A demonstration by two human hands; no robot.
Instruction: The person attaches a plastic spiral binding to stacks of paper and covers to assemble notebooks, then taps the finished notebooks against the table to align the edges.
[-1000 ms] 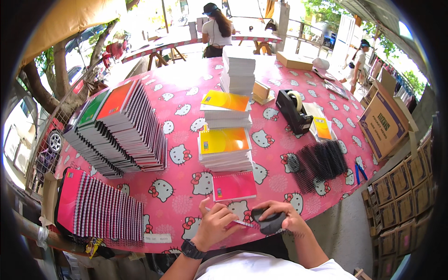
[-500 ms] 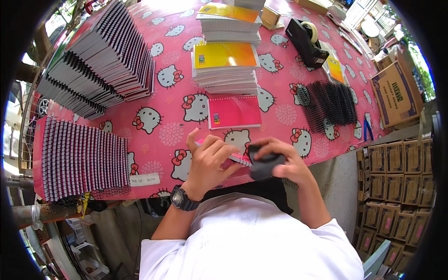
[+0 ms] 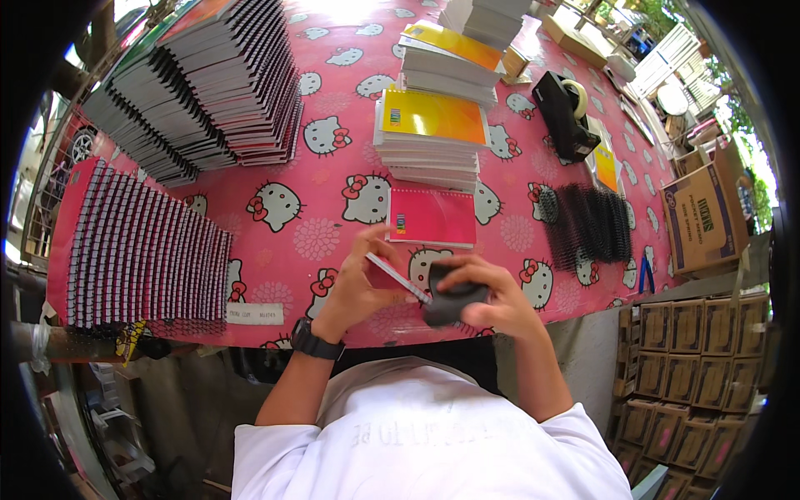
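Note:
My left hand (image 3: 350,279), with a black watch on its wrist, is closed on a small notepad (image 3: 390,272) tilted so its white page edge shows. A dark grey rounded object (image 3: 446,307) is gripped by my right hand (image 3: 500,293); its kind is unclear. This object meets the notepad's lower right end, where a bit of spiral binding shows. Below the object, a short dark wire coil (image 3: 468,330) pokes out. Just beyond my hands lies a pink-covered notepad (image 3: 433,217) with a row of punched holes along its far edge.
Yellow-covered notepad stacks (image 3: 433,117) stand behind the pink one. Spiral-bound notepads (image 3: 150,246) fill the left side, with taller stacks (image 3: 225,79) behind. At right are black wire coils (image 3: 592,223), a tape dispenser (image 3: 562,117), blue-handled pliers (image 3: 646,275) and a cardboard box (image 3: 704,217).
The notepad in my left hand has turned from showing some pink cover to showing its white edge. The dark object has moved slightly left and down. The whole view has shifted.

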